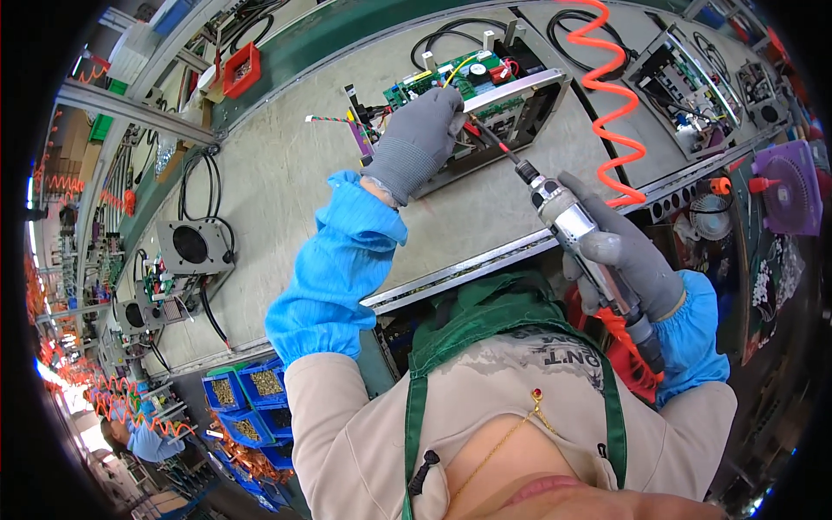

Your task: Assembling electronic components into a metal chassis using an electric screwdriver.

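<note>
My right hand, in a grey glove, wraps round a silver power screwdriver. Its long, thin bit slants up and left to the front of an open electronics chassis. At that chassis my gloved left hand is closed, its fingers curled near the bit's tip. Whatever those fingers pinch is too small or hidden to make out. Inside the chassis are a green circuit board, a yellow wire and red and black leads. Part of the board and the chassis's front lies behind my left hand.
An orange coiled air hose hangs right of the chassis. Another open unit stands at the far right, beyond a dark gap. Fan units sit on the bench's left side, above blue screw bins. A red tray is at the back.
</note>
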Motion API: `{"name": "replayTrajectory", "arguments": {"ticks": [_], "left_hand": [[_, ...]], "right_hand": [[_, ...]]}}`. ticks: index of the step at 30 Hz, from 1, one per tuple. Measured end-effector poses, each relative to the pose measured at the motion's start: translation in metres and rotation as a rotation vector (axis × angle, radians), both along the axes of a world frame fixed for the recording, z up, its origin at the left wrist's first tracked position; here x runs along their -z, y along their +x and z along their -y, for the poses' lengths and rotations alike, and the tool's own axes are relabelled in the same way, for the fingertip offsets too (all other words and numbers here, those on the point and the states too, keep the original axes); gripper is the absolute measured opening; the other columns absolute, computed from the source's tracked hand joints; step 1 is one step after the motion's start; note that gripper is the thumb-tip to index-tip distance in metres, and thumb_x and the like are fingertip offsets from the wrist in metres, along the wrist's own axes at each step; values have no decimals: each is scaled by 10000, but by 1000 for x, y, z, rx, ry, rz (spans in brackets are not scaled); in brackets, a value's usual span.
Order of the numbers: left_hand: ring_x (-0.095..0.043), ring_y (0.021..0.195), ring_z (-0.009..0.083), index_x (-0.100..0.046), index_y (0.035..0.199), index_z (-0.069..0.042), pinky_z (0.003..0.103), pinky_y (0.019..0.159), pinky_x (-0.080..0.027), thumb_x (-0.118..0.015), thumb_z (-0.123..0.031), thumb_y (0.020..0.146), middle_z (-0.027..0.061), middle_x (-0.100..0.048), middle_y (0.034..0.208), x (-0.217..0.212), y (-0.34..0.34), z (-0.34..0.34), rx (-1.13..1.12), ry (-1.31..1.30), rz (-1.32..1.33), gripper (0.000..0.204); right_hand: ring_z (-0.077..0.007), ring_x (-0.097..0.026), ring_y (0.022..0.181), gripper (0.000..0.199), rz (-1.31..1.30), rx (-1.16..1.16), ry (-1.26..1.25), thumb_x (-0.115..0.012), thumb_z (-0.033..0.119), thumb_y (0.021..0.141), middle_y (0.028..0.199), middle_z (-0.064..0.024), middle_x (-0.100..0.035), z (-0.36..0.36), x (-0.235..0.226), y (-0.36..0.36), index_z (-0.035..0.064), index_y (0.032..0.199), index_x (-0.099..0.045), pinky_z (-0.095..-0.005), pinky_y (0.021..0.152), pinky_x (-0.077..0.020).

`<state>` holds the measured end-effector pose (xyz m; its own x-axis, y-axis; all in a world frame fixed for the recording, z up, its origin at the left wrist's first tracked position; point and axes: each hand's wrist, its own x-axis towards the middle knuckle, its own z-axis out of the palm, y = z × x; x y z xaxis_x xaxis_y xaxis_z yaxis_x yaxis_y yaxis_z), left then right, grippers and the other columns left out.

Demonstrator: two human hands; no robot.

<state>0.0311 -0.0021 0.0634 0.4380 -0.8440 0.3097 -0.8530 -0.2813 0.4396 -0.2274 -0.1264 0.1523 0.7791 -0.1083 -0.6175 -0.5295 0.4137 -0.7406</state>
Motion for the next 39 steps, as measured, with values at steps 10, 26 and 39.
{"name": "replayTrajectory", "arguments": {"ticks": [10, 26, 39], "left_hand": [[-612, 849, 348, -560, 984, -46, 417, 719, -492, -588, -157, 877, 154, -619, 923, -2, 4, 2, -10, 5, 5, 157], [-638, 863, 337, -683, 966, -61, 409, 783, -488, -578, -221, 864, 179, -670, 924, -30, 41, 14, 69, 177, -278, 217], [-648, 857, 333, -700, 990, -65, 408, 774, -496, -588, -277, 852, 175, -682, 927, -37, 55, 39, 67, 498, -179, 277]], "right_hand": [[-161, -577, 646, 839, 98, 51, 0, -586, 136, 760, 826, -99, -539, -21, 27, 2, 177, 1505, -205, -307, 482, -526], [-183, -570, 498, 973, 202, 105, 42, -632, 209, 685, 793, -133, -550, -27, 76, -4, 224, 1519, -131, -302, 489, -531], [-183, -566, 500, 980, 205, 92, 55, -616, 193, 658, 791, -133, -548, -24, 77, -3, 218, 1516, -144, -291, 487, -520]]}}
